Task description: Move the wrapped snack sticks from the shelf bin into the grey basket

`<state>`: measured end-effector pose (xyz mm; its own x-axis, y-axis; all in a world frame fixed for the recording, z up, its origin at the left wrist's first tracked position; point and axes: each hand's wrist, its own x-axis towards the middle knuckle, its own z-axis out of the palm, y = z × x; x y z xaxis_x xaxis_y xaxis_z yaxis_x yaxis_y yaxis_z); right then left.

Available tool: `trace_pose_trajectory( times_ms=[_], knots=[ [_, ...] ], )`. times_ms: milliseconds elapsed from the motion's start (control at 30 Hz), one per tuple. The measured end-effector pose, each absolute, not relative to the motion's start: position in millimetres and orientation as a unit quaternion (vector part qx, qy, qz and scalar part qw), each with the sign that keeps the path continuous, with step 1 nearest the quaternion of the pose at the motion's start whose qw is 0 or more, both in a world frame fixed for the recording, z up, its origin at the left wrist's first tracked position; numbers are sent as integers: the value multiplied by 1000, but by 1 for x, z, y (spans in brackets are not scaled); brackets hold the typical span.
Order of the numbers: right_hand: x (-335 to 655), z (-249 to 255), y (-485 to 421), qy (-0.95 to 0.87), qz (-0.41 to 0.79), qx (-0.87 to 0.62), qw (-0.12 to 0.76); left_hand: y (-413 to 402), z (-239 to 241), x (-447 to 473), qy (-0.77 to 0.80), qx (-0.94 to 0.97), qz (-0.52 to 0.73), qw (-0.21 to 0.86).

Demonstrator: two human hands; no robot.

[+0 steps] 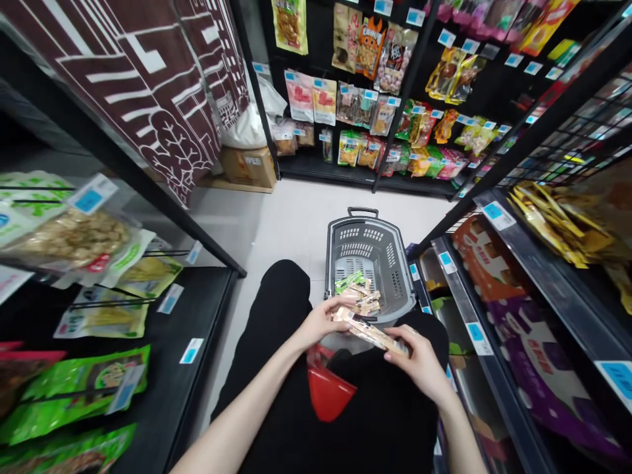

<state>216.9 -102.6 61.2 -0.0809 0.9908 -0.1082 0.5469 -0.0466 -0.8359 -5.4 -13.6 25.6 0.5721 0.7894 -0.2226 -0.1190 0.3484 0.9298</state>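
Note:
Between my hands is a long, narrow snack packet (368,331) in a beige wrapper, held over my lap. My left hand (328,321) is closed around its left end, with the thumb on top. At the packet's right end, my right hand (412,354) pinches it between thumb and fingers. Just beyond my hands stands a grey plastic shopping basket (402,276). Several beige packets (366,296) and a green packet (348,282) lie in its near left part. My left hand partly covers the basket's near rim.
Black shelving (212,296) with hanging snack bags stands at my left. On the right, shelves hold purple packs (548,368) and yellow packets (557,224). A snack rack (326,168) lies ahead, beside a cardboard box (249,170). A red object (328,392) is at my lap.

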Motion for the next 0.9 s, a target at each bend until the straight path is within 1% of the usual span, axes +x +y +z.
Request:
trace_pose_trajectory(
  times_ms=[67, 133, 267, 400, 667, 800, 900],
  knots=[
    [229, 62, -105, -622, 401, -604, 295, -10, 23, -10, 365, 526, 251, 726],
    [242, 62, -109, -601, 426, -593, 325, -11, 22, -9, 382, 545, 226, 712],
    [261, 56, -122, -490, 486, -593, 415, -15, 22, -1, 389, 522, 224, 725],
    [266, 44, -132, -414, 503, -609, 452, -18, 23, 3, 396, 496, 239, 735],
    [259, 41, -132, -411, 423, -643, 488, -22, 18, 5, 407, 489, 280, 719],
    [255, 40, -129, -466, 322, -675, 472, -20, 15, 4, 429, 515, 307, 676],
    [250, 36, -127, -471, 272, -687, 482, -20, 12, 6, 438, 535, 316, 650]
  ],
)
